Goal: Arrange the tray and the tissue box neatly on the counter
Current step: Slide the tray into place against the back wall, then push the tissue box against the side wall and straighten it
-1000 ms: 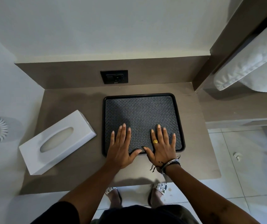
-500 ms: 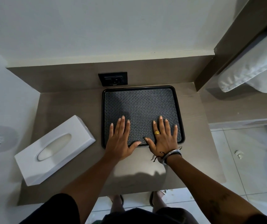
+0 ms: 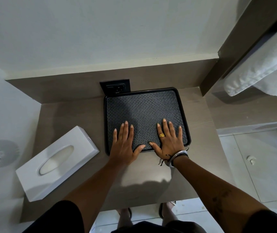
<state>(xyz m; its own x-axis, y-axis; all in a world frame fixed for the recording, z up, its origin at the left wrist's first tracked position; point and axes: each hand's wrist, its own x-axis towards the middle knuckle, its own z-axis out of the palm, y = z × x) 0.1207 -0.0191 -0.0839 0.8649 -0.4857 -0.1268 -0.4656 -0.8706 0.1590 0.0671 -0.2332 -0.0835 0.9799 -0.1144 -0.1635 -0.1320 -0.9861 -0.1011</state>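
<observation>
- Head camera: I have no grip closed on anything; left hand (image 3: 124,145) and right hand (image 3: 168,141) lie flat, fingers spread, on the black tray (image 3: 144,111), near its front rim, likely to slide it.
- Its far edge meets the back panel under the wall socket (image 3: 115,86).
- On the worktop (image 3: 201,148), the white tissue box (image 3: 57,163) sits askew, left of the tray.

tray (image 3: 144,108): black, grey lattice pattern | tissue box (image 3: 57,163): white | counter (image 3: 70,118): grey-brown | ring (image 3: 162,135): gold
</observation>
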